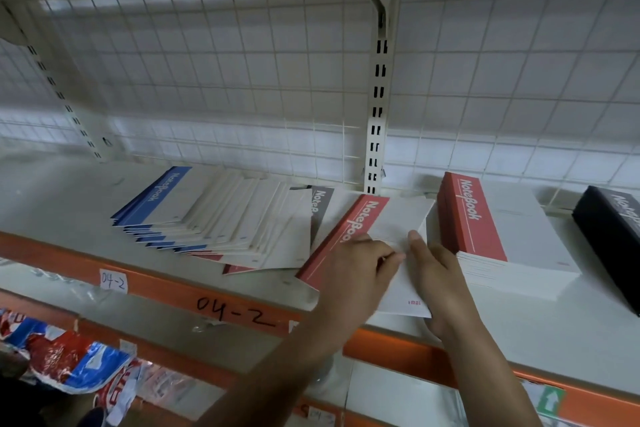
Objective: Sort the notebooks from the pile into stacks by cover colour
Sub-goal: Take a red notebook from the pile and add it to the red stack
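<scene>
left hand (360, 265), right hand (437, 276) — holding red notebook (329, 253)

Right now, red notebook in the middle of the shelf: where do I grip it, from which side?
Pinch the near white edge of the red notebook, coming from the shelf front. It lies flat with that end at the lip; the red stack crowds its right side, the fanned pile its left.

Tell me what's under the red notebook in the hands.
A grey notebook pokes out from beneath the red notebook at its far left edge. Its cover hides whatever else lies below.
</scene>
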`<move>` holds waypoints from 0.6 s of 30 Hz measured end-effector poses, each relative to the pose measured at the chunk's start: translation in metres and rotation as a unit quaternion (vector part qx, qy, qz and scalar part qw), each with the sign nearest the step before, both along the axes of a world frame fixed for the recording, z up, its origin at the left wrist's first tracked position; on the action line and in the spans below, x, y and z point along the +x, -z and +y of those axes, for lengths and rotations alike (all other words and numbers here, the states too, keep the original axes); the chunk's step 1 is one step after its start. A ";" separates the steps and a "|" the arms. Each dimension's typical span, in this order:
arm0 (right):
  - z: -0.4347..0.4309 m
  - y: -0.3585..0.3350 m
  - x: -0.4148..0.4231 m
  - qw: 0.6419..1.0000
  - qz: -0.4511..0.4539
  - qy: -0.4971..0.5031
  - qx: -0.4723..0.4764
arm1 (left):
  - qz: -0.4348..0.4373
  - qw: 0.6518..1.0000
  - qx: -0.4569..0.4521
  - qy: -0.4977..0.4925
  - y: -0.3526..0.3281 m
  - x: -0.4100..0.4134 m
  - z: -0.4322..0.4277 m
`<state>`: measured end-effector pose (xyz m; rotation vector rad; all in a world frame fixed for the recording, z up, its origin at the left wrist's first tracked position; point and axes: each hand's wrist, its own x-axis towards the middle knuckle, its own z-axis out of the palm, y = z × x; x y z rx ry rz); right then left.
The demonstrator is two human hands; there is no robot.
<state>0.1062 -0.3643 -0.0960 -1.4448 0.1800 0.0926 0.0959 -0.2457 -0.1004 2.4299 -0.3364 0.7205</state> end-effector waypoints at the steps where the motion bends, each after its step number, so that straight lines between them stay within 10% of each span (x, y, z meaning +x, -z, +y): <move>1: -0.002 0.001 0.000 1.000 -0.007 -0.004 -0.013 | 0.017 1.000 0.005 0.015 0.002 0.001 -0.002; 5: -0.015 0.006 0.001 0.998 -0.043 -0.008 -0.050 | 0.144 0.984 -0.074 0.070 0.001 0.007 0.008; 10: -0.038 -0.004 -0.006 0.975 -0.207 -0.034 -0.069 | 0.097 0.983 -0.135 -0.075 -0.009 0.020 0.029; 18: -0.048 0.007 -0.006 0.965 -0.255 0.021 -0.063 | 0.110 0.943 -0.299 0.100 0.002 0.013 0.020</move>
